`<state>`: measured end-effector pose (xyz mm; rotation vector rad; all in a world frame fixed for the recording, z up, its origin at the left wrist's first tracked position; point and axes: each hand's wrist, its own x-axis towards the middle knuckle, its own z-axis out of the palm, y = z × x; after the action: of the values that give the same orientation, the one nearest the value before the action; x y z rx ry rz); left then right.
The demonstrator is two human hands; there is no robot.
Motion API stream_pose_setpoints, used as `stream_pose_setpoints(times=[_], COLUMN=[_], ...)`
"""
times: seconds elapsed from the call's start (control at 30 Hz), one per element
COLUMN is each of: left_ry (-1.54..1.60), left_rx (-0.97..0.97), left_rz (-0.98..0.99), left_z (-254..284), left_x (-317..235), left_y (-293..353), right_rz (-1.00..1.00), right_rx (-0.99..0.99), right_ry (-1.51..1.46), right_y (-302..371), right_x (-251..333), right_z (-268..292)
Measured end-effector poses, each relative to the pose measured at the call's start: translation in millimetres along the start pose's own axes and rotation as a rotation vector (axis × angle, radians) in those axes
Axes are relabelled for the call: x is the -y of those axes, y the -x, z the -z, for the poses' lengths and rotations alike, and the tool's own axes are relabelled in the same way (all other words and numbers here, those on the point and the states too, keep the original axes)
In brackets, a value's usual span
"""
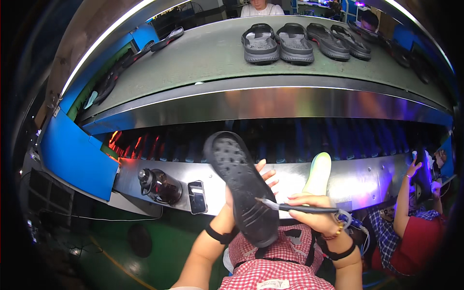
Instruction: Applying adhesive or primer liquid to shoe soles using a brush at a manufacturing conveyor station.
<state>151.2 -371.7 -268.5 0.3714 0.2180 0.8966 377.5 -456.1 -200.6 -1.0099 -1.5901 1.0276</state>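
Note:
A black shoe sole (245, 186) with a dimpled end and a few raised ridges is tilted up in front of me. My left hand (268, 178) grips it from behind, its fingers showing past the right edge. In my right hand (316, 217) is a thin black-handled brush (285, 207) with a pale hose running from its rear end. The brush's tip meets the face of the sole, or nearly so; exact contact is hard to tell. Just beyond my right hand, a yellow-green sole (319, 170) lies on the metal ledge (360, 186).
A dark bottle (159, 185) and a phone (197, 197) sit on the ledge at left. Above, a green conveyor belt (193, 65) carries several black sandals (296, 44). Red glow shows under it at left. A co-worker in red (420, 241) works at right; another person (262, 8) is across.

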Motion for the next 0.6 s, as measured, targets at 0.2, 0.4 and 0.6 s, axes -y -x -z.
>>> stream_pose_setpoints(times=[0.2, 0.4, 0.6], left_ry=[0.073, -0.151, -0.157], left_rx=[0.061, -0.182, -0.219], left_rz=[-0.122, -0.219, -0.495], left_z=[8.5, -1.5, -3.5], left_x=[29.7, 37.3, 4.5], left_y=[-3.5, -5.1, -4.4], right_rz=[-0.331, -0.035, 0.425], right_rx=[-0.033, -0.118, 0.124], right_ry=[-0.294, -0.096, 0.397], right_y=[-7.5, -12.8, 23.3], right_x=[-52.0, -43.6, -8.6], right_z=[-19.2, -31.1, -38.1])
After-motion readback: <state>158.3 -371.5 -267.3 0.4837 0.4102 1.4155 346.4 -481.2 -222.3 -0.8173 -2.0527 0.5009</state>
